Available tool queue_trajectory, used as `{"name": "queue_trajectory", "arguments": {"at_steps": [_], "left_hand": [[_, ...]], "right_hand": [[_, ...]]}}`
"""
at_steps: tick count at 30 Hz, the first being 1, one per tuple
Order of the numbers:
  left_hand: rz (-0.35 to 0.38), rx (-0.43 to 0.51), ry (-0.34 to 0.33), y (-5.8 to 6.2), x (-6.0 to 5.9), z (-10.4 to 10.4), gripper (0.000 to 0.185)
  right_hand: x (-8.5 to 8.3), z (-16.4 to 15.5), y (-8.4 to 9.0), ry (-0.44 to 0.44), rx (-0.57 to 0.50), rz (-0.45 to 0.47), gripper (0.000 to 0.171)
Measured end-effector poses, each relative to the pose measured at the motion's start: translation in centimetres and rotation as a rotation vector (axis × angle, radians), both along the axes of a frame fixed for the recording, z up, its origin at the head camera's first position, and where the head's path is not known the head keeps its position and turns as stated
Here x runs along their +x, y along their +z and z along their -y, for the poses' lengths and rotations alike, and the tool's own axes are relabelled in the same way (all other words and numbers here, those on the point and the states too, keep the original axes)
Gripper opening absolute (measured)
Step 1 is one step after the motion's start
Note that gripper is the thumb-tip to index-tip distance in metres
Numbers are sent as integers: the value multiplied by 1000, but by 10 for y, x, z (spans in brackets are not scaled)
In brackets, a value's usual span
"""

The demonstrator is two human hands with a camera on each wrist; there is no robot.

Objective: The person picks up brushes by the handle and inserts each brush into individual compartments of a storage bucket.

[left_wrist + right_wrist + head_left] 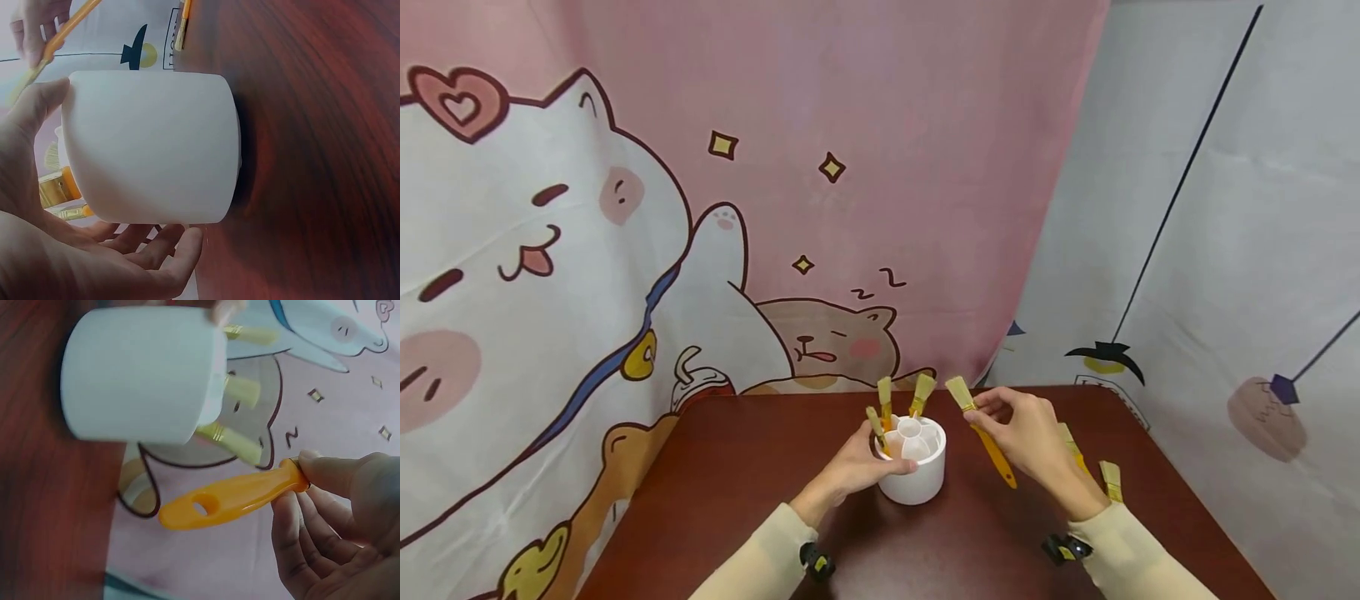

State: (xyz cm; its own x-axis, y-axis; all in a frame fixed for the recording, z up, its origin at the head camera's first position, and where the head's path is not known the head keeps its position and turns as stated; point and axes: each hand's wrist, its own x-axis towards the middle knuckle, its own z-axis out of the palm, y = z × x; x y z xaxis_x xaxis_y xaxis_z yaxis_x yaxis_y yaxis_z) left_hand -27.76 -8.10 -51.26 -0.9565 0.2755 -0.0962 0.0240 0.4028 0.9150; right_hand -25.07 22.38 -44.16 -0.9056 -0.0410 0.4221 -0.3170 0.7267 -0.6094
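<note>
A round white holder [913, 485] with a divided top stands on the table in the head view. My left hand [853, 468] grips its side, thumb along the near rim and fingers round the far left. Three brushes with pale bristles stand in it: a left one [876, 423], a back one [885, 400] and a right one [922, 392]. To the right of the holder, my right hand [1026, 429] pinches another brush [996, 458] near its ferrule. That brush is tilted, bristles up, its orange handle [231, 500] pointing down, apart from the holder.
Beyond my right hand, two more brushes lie at the table's right side, one [1111, 481] near my sleeve and one [1072, 446] partly hidden by the hand. The dark red-brown table [737, 483] ends at a cartoon-printed cloth [940, 208] behind.
</note>
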Motion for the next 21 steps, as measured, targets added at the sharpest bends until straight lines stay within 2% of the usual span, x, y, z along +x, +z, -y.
{"name": "queue_trajectory", "arguments": {"at_steps": [6,21], "left_hand": [[-5,-17,4,2,4,-1,121],[10,-11,-7,0,2,1,124]], "right_hand": [[2,18,7,45,-51,-75,21],[2,45,15,187,-110,-199,19]]}}
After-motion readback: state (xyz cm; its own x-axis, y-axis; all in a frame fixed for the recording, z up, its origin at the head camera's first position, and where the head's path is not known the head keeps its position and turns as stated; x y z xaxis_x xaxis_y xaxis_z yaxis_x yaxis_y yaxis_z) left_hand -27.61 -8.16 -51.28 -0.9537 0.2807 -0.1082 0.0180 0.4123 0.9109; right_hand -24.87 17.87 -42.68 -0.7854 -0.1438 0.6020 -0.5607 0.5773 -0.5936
